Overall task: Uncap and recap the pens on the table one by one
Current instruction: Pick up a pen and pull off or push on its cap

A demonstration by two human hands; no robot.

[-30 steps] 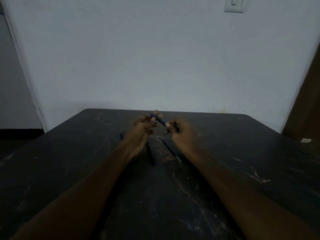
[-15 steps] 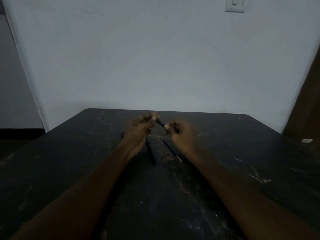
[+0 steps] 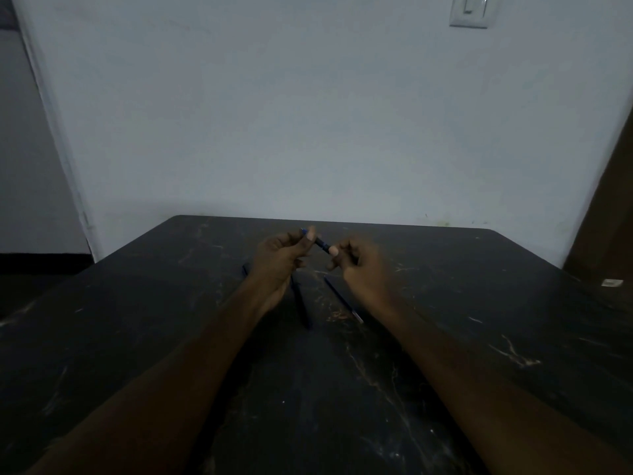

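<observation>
Both hands are raised over the far-middle part of the dark, pale-veined table (image 3: 479,303). L hand (image 3: 279,260): fingers curled, thumb tip pressed on the upper-left end of the blue pen (image 3: 321,243), so it grips the pen. R hand (image 3: 361,269): pinches the pen's lower-right end btw thumb and curled fingers. The blue pen is off the surface and tilted, high end toward the L hand, w/ only a short dark stretch showing btw the 2 grips. Cap seated or partly off: cannot tell, since the light is too dim and fingers cover both ends. 3 more pens lie flat on the table below the hands. 2nd pen (image 3: 301,305), dark, sits just beside my L wrist on its inner side, running toward me. 3rd pen (image 3: 340,298) lies near my R wrist, angled, w/ a pale tip at its near end. 4th pen (image 3: 245,269) shows only as a short bit at the outer side of the L wrist, the rest hidden by the forearm. 2nd and 3rd are apart, not touching. Background: pale wall (image 3: 308,114) behind the table, light switch (image 3: 469,10) top R, and a small white item (image 3: 613,282) at the far R edge, too small to ID.
</observation>
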